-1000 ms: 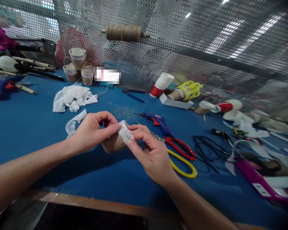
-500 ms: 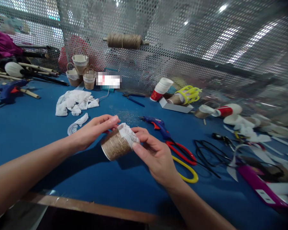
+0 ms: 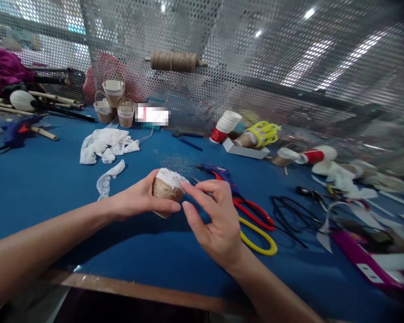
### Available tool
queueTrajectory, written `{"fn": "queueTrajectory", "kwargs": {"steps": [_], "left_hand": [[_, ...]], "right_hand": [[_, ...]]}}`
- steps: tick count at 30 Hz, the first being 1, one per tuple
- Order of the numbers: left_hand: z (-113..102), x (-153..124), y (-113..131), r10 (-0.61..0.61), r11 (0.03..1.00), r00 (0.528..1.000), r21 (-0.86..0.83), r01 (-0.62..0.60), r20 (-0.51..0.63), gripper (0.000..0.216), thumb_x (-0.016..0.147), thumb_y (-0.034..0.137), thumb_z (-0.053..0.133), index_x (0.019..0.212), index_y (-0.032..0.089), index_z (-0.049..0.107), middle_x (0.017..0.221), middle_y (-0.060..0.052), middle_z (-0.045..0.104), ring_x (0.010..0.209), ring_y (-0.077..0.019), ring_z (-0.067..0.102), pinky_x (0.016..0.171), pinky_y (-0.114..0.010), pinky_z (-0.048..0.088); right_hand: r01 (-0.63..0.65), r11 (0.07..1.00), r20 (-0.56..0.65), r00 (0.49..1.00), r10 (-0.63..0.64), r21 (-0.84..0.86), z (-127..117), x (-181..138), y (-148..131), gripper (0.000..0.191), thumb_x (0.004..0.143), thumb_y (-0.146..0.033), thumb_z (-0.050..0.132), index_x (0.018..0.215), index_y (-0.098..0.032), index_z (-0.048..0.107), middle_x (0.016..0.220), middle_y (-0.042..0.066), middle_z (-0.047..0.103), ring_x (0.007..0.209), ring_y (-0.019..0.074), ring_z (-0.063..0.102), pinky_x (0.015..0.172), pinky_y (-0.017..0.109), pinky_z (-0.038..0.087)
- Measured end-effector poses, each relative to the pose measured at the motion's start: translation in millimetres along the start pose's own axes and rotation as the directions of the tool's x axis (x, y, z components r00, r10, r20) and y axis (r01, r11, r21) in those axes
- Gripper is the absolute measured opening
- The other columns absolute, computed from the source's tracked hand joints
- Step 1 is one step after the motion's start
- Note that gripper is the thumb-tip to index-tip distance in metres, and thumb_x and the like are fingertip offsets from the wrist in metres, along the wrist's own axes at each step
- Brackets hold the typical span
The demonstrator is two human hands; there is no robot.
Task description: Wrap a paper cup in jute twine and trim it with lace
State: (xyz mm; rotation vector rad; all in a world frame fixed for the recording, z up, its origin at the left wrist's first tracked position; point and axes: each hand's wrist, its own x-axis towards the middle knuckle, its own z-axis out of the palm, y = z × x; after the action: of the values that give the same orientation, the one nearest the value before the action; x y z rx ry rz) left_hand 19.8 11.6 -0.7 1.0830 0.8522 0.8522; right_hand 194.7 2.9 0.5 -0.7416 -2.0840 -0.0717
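Note:
A small cup (image 3: 166,190) wrapped in brown twine, with a band of white lace (image 3: 170,177) around its rim, is held above the table. My left hand (image 3: 143,197) is wrapped round its side, the thumb lying across the twine. My right hand (image 3: 213,213) is at the cup's right, fingers apart and curved, with the index fingertip at the lace edge; whether it touches cannot be told. Behind my right hand lie red-and-yellow-handled scissors (image 3: 259,240) and a blue glue gun (image 3: 217,172). A loose lace strip (image 3: 109,177) lies beyond my left wrist.
White lace pieces (image 3: 106,143) lie heaped at left, before several small twine baskets (image 3: 126,114). Pliers (image 3: 188,140), stacked paper cups (image 3: 225,125) and a white tray (image 3: 245,150) stand farther back. Black cable (image 3: 289,215) and a purple power strip (image 3: 357,258) lie at right.
The cup has turned more upright in my left hand, which now grips its side. My right hand has let go of the lace rim and drawn slightly away, fingers spread.

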Motion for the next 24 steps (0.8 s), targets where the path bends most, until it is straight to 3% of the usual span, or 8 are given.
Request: {"fn": "queueTrajectory", "kwargs": {"steps": [4,8,12,16,20,24], "left_hand": [[3,0,-1,-0.003,1.000,0.998,0.024,0.005,-0.068,0.079,0.058,0.017,0.073,0.124,0.019,0.031,0.085,0.001,0.055,0.065,-0.0090,0.055,0.060,-0.023,0.048],[2,1,-2,0.020,0.995,0.993,0.099,-0.009,-0.118,0.097,0.055,0.016,0.074,0.134,0.017,0.017,0.091,-0.003,0.058,0.071,-0.0127,0.058,0.062,-0.026,0.050],[0,2,-7,0.090,0.980,0.986,0.189,-0.064,-0.137,0.097,0.055,0.019,0.074,0.134,0.016,0.019,0.106,-0.009,0.058,0.088,-0.0192,0.060,0.073,-0.031,0.051],[1,1,-8,0.160,0.961,0.979,0.248,-0.126,-0.123,0.102,0.055,0.021,0.074,0.137,0.016,0.013,0.110,-0.010,0.057,0.097,-0.0202,0.058,0.083,-0.032,0.047],[5,-2,-1,0.061,0.982,0.991,0.184,-0.039,-0.118,0.098,0.059,0.019,0.070,0.138,0.016,0.011,0.101,-0.010,0.060,0.080,-0.0168,0.060,0.070,-0.030,0.050],[9,-3,2,0.016,0.993,0.992,0.120,-0.001,-0.127,0.088,0.061,0.016,0.066,0.135,0.016,0.017,0.101,-0.010,0.060,0.075,-0.0140,0.059,0.066,-0.027,0.049]], "right_hand": [[0.061,0.996,0.101,0.993,-0.054,-0.062,1,0,-1,0.032,0.081,-0.014,0.050,0.111,-0.020,0.061,0.077,0.005,0.051,0.075,0.0194,0.048,0.069,0.038,0.044],[0.085,0.992,0.103,0.992,-0.075,-0.096,2,0,1,0.032,0.082,-0.018,0.052,0.113,-0.016,0.060,0.077,0.007,0.054,0.075,0.0197,0.048,0.067,0.038,0.043],[0.096,0.992,0.121,0.989,-0.086,-0.080,1,-1,1,0.027,0.083,-0.022,0.052,0.106,-0.018,0.065,0.074,0.006,0.055,0.073,0.0204,0.049,0.065,0.038,0.042],[0.005,1.000,0.021,1.000,-0.006,0.007,2,-1,1,0.020,0.081,-0.015,0.053,0.096,-0.020,0.065,0.072,0.004,0.055,0.072,0.0184,0.050,0.067,0.037,0.044],[-0.066,0.998,-0.069,0.995,0.066,0.013,4,1,2,0.010,0.078,-0.011,0.056,0.082,-0.020,0.059,0.069,0.003,0.057,0.067,0.0169,0.051,0.064,0.035,0.045],[-0.006,0.992,-0.031,1.000,0.002,-0.125,3,2,4,0.007,0.078,-0.011,0.056,0.079,-0.018,0.056,0.068,0.005,0.061,0.066,0.0187,0.054,0.062,0.035,0.044]]}}
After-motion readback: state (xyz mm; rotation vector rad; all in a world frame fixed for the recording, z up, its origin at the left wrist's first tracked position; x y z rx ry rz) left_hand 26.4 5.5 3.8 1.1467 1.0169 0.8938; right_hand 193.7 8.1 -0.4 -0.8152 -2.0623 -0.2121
